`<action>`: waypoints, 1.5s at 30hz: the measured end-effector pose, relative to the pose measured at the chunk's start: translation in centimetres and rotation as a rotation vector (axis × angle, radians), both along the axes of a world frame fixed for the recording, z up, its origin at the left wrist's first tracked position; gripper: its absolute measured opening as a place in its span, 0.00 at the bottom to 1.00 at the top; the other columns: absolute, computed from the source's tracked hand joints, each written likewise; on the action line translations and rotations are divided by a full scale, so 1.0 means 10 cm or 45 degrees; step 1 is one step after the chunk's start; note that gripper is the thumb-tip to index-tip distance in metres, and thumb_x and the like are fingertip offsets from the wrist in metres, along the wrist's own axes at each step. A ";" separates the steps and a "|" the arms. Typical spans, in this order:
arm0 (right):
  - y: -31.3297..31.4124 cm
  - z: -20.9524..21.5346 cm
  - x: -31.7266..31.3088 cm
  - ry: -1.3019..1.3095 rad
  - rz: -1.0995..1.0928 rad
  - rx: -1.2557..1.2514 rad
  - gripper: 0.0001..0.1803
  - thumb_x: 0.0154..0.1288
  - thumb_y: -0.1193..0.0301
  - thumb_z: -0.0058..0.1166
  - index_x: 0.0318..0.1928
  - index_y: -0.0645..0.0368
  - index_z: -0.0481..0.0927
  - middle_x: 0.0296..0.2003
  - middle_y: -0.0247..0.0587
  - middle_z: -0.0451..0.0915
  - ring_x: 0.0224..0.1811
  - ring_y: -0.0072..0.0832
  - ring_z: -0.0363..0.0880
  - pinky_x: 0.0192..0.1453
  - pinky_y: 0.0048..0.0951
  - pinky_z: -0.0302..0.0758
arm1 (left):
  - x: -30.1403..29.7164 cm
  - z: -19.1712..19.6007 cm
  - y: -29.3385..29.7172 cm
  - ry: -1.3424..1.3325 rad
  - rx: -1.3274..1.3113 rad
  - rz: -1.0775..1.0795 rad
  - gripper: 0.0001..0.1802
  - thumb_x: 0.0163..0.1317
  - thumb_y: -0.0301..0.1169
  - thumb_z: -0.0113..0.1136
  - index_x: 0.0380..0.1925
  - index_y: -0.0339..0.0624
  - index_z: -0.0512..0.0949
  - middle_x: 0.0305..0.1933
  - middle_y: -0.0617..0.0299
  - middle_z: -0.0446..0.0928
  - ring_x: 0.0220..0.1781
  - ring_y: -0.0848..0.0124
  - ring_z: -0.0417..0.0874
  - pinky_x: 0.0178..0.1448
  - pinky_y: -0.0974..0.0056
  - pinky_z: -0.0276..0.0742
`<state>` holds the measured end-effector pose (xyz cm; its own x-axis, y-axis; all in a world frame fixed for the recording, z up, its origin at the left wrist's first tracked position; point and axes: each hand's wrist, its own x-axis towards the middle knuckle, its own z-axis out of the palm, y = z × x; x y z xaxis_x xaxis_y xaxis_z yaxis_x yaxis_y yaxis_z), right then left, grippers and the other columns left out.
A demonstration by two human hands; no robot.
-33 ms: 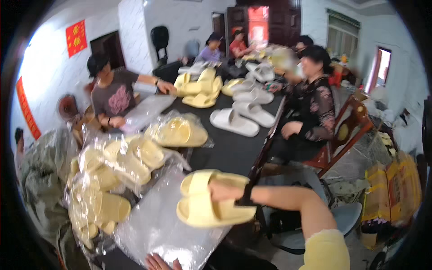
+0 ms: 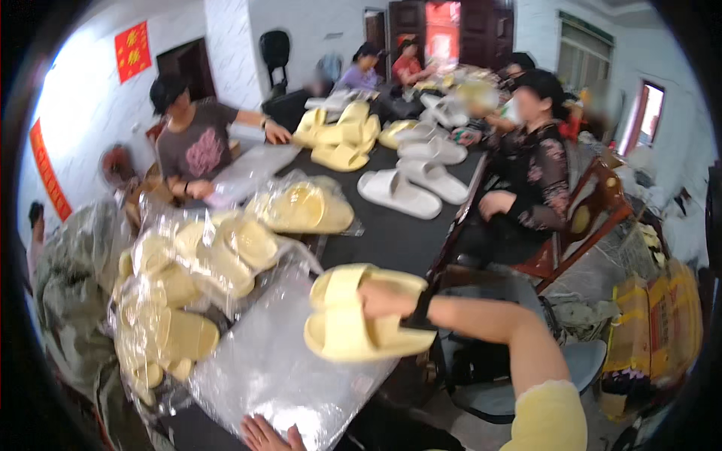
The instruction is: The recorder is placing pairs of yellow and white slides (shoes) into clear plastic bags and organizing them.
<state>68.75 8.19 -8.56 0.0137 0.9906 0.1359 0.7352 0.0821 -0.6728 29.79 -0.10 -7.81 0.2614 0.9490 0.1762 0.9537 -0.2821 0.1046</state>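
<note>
In the head view, our right hand (image 2: 385,299) gripped a pair of yellow slippers (image 2: 331,331) by the straps, over the right part of a plastic bag (image 2: 252,359). Our left hand (image 2: 267,436) lay at the bag's near edge, thumb spread from its fingers. Wrapped slippers (image 2: 188,335) lay left, white slippers (image 2: 398,194) far along the black table (image 2: 368,244).

This looks like a small packing workshop set up in a house-like room. People (image 2: 203,143) sit along both long edges of a dark worktop (image 2: 376,240), with loose white slippers (image 2: 397,194) toward its right edge and bagged yellow slippers (image 2: 184,334) heaped along its left, beside a flat clear bag (image 2: 256,361). A taped cardboard box (image 2: 662,319) and bulky sack (image 2: 71,278) flank it; the wooden chair (image 2: 580,218), marbled walls (image 2: 226,45) and red hangings (image 2: 133,51) seem domestic.
</note>
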 end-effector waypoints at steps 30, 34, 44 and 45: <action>-0.53 1.26 -2.00 -0.365 1.120 -0.090 0.22 0.61 0.71 0.50 0.57 0.56 0.67 0.49 0.53 0.70 0.44 0.45 0.76 0.46 0.39 0.74 | -0.08 -0.20 0.06 -0.171 0.026 0.122 0.39 0.59 0.57 0.48 0.64 0.43 0.60 0.70 0.48 0.51 0.71 0.53 0.52 0.69 0.46 0.49; -0.28 0.79 -2.05 -0.724 0.636 -0.239 0.23 0.61 0.64 0.52 0.56 0.56 0.66 0.45 0.52 0.70 0.43 0.45 0.76 0.43 0.42 0.76 | -0.10 -0.25 0.08 -0.217 -0.024 0.127 0.40 0.59 0.58 0.47 0.65 0.43 0.58 0.71 0.48 0.50 0.73 0.54 0.49 0.70 0.46 0.45; -0.56 0.30 -1.81 -0.340 0.187 0.099 0.18 0.61 0.61 0.52 0.51 0.51 0.72 0.45 0.39 0.70 0.45 0.39 0.74 0.44 0.37 0.75 | -0.37 -0.20 0.24 -0.548 -0.270 0.129 0.34 0.62 0.42 0.47 0.63 0.31 0.56 0.69 0.43 0.52 0.72 0.51 0.49 0.71 0.46 0.38; -0.55 0.20 -1.82 -0.391 0.133 0.219 0.18 0.60 0.62 0.53 0.50 0.49 0.73 0.46 0.36 0.69 0.48 0.36 0.71 0.49 0.36 0.72 | -0.29 -0.18 0.28 -0.342 -0.149 0.117 0.33 0.62 0.40 0.48 0.63 0.31 0.57 0.68 0.43 0.54 0.72 0.52 0.51 0.71 0.48 0.41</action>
